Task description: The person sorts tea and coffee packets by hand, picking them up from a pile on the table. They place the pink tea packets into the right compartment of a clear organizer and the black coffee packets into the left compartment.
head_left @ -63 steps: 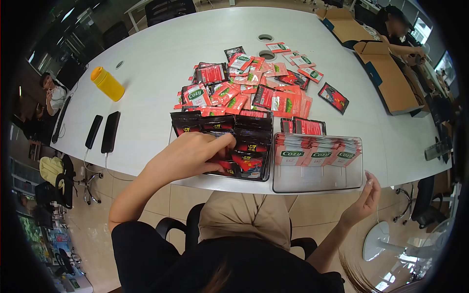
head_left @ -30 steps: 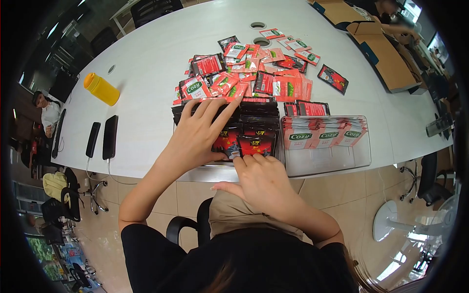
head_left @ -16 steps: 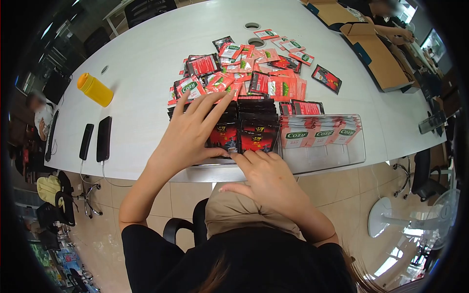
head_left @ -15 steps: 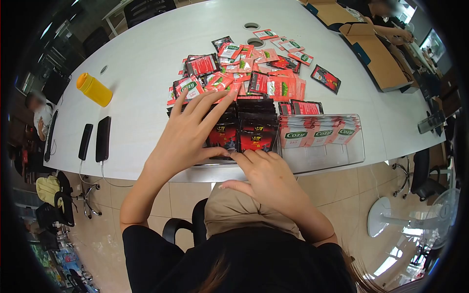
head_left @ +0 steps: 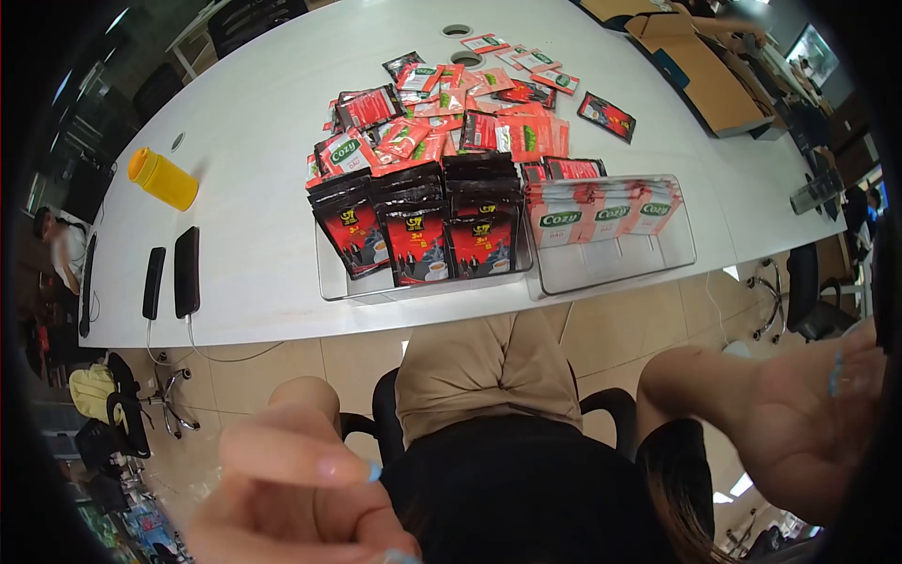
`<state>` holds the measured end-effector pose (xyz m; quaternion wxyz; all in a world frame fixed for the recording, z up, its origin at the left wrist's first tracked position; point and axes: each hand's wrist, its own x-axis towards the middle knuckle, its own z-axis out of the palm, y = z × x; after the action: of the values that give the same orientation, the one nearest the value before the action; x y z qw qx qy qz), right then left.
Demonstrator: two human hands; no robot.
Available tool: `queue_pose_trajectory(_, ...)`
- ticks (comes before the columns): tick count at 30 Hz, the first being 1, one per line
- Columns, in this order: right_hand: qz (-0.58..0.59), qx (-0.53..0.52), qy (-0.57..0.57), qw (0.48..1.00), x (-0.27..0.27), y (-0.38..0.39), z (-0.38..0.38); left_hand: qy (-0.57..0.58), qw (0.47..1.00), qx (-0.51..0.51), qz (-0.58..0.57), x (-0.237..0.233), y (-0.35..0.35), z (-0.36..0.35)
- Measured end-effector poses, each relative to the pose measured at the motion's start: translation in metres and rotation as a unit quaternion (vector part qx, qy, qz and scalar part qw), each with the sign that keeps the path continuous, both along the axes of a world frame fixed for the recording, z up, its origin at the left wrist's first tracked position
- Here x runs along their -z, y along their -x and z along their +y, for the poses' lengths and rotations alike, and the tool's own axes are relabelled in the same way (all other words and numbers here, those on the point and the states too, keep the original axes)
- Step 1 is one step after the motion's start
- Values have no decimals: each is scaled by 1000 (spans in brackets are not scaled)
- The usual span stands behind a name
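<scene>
My left hand (head_left: 296, 484) is raised close to the camera, below the table's edge. Its fingers are loosely curled with gaps between them, and nothing shows in it. My right hand (head_left: 817, 423) is lifted at the far right, palm partly showing; the dark rim of the view cuts off its fingers. Both hands are away from the table. A clear plastic bin (head_left: 427, 289) at the front edge holds rows of black-and-red G7 coffee sachets (head_left: 418, 242). Beside it, a second clear bin (head_left: 615, 270) holds pink Cozy tea sachets (head_left: 611, 216), standing in rows.
Behind the bins lies a loose heap of mixed sachets (head_left: 442, 113). To the left are a yellow bottle (head_left: 167, 180) and two dark phones on cables, the larger phone (head_left: 187, 273) nearer the bins. Open cardboard boxes (head_left: 705, 80) and a clear cup (head_left: 816, 193) sit at the right.
Both hands have left the coffee sachets. The left has come down and toward the camera; the right has swung out to the right. The coffee bin is now fully uncovered.
</scene>
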<state>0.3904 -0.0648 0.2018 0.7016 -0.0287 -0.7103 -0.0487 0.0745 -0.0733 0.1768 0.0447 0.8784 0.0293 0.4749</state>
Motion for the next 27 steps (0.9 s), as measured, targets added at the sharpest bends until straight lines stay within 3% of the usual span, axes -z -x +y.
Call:
queue_pose_trajectory(4,-34,-50,34,998,-16,-17,-4,74,996,-19,-35,0,-10,-24)
queue_pose_trajectory(6,-33,-55,17,998,-11,-21,-6,101,990,27,-95,6,-17,-24)
queue_pose_trajectory(8,-27,-66,9,997,-6,-23,-5,149,979,-45,-135,6,-29,-39)
queue_pose_trajectory(11,-24,-80,-4,996,-5,-28,-8,-82,990,56,-103,1,-15,2)
queue_pose_trajectory(13,-22,-85,-6,996,-5,-33,-14,174,968,134,-121,-13,-19,1)
queue_pose_trajectory(14,-22,-86,-7,996,-5,-34,-16,305,929,166,-129,-18,-22,-3)
queue_pose_trajectory(15,-23,-86,-6,996,-6,-35,-19,332,916,180,-138,-21,-26,-4)
queue_pose_trajectory(23,-30,-96,-6,995,-8,-34,-25,100,942,198,-251,-8,-43,-22)
queue_pose_trajectory(27,-34,-103,-13,994,-9,-39,-32,-58,922,178,-338,-14,-29,-42)
